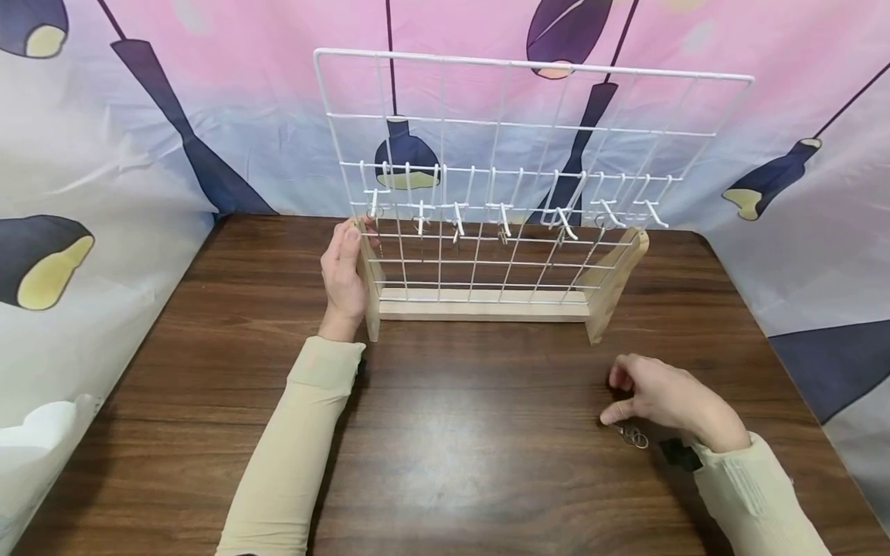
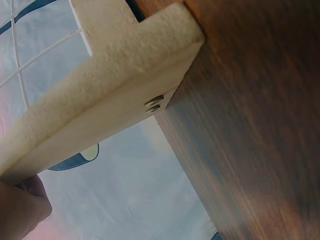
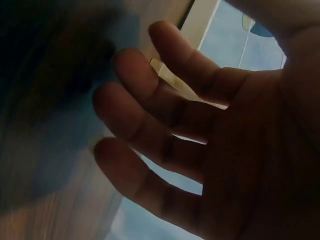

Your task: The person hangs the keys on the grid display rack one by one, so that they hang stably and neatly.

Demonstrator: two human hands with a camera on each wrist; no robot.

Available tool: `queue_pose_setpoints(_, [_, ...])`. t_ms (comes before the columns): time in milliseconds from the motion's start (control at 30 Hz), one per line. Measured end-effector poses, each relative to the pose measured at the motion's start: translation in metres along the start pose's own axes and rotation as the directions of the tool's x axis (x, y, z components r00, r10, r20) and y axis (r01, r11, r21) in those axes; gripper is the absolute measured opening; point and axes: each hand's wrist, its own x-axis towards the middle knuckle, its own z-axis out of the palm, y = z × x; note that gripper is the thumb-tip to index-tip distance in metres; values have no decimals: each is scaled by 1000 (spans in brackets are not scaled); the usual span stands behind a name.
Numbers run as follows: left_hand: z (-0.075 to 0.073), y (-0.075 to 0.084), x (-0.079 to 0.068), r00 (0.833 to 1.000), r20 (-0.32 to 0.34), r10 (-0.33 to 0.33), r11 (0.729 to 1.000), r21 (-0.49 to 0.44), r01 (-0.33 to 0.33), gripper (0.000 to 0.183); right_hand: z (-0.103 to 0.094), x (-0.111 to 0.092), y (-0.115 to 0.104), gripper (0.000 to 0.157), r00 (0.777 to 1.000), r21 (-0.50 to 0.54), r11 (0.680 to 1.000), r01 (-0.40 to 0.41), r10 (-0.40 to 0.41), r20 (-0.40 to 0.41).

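A white wire grid rack (image 1: 480, 301) with pale wooden feet stands on the brown table. My left hand (image 1: 344, 270) grips its left wooden side post (image 2: 115, 85), thumb on the near side. White hooks (image 1: 504, 220) line the grid, and small metal pieces dangle from several of them. At the right, my right hand (image 1: 660, 398) hovers low over the table, fingers loosely bent and thumb apart from them. Small linked metal rings (image 1: 635, 438), like a keychain's, lie just below the thumb. In the right wrist view the fingers (image 3: 125, 115) hold nothing visible.
The rack's right wooden post (image 1: 615, 282) stands beyond my right hand. A patterned cloth (image 1: 278, 154) hangs behind and beside the table (image 1: 445, 432). White crumpled material (image 1: 42, 440) is at the left edge.
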Motion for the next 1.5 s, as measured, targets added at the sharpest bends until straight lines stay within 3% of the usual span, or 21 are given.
queue_pose_setpoints(133, [0,1,1,1000,-1,6,1000,-4,-6,31,-1,-10,5,66,998,-51,997,-63,63,16])
queue_pose_setpoints(233, [-1,2,1,1000,-14,-5,1000,-16,5,31,-2,-11,6,64,998,-49,998,-48,49,26])
queue_pose_setpoints(433, [-1,1,-1,1000,-15,-27,1000,-16,27,33,4,-5,5,46,1000,13,1000,-6,6,19])
queue_pose_setpoints(667, [0,0,-2,1000,-15,-17,1000,-16,17,34,7,-5,2,55,999,-17,999,-39,39,21])
queue_pose_setpoints(933, [1,1,-2,1000,-8,-1,1000,-13,1,31,10,-5,3,31,999,30,999,30,-31,17])
queue_pose_setpoints(1100, [1,1,-1,1000,-15,-6,1000,-5,6,31,11,-3,3,15,998,12,998,63,-63,-12])
queue_pose_setpoints(1500, [1,1,0,1000,-13,-12,1000,6,12,38,4,1,4,13,972,67,987,146,-131,-195])
